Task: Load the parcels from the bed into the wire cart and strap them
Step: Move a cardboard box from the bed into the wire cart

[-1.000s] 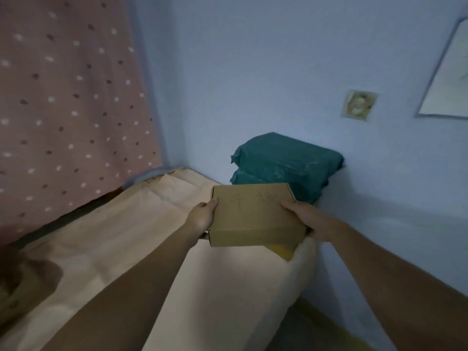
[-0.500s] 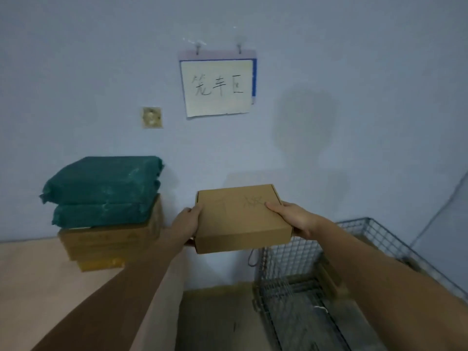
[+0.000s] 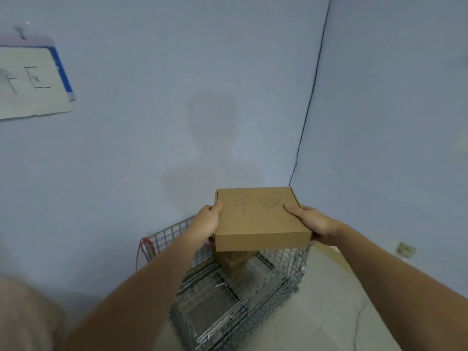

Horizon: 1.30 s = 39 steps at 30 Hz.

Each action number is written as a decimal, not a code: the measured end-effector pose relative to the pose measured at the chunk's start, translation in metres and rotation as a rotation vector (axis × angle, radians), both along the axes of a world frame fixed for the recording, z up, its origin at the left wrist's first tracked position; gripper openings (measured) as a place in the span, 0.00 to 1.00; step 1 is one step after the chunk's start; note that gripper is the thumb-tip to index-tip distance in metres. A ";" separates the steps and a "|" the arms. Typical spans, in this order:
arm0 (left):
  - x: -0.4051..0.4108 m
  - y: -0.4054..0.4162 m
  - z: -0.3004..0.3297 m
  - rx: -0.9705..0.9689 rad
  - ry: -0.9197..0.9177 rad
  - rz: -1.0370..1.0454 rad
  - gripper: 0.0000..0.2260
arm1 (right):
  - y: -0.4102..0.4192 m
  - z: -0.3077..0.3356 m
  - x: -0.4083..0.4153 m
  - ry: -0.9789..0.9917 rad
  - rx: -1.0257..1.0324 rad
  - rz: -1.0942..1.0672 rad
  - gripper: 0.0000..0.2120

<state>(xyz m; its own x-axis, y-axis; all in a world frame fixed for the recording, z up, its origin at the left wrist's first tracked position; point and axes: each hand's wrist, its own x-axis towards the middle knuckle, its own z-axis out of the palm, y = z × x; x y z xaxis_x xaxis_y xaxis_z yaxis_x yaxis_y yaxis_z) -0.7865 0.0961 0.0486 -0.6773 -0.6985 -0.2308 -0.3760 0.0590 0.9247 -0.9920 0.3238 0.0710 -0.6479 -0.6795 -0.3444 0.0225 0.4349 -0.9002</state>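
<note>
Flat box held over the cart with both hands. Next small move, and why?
Probably lower it straight down into the grey wire cart. The left hand and right hand grip opposite edges of the flat brown cardboard box, level and above the cart's open top. Another brown cardboard parcel shows just beneath, so it will likely land on or beside that.

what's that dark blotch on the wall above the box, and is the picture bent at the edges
Head view: the blotch is a soft shadow on the pale blue wall, above the flat brown cardboard box; wide-angle distortion bows the black wall cable; the paper sign at left is blurred.
</note>
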 end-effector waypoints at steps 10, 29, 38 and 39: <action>-0.147 0.022 -0.040 -0.026 -0.077 -0.078 0.29 | 0.040 -0.055 -0.124 -0.073 0.016 -0.108 0.28; -0.358 -0.061 -0.114 0.035 -0.213 -0.014 0.31 | -0.055 -0.112 -0.343 -0.146 0.021 0.021 0.29; -0.398 -0.096 -0.129 0.116 -0.149 0.300 0.29 | -0.152 -0.132 -0.438 -0.160 0.100 0.130 0.37; -0.400 -0.100 -0.134 0.138 -0.139 0.357 0.28 | -0.166 -0.135 -0.443 -0.175 0.107 0.140 0.37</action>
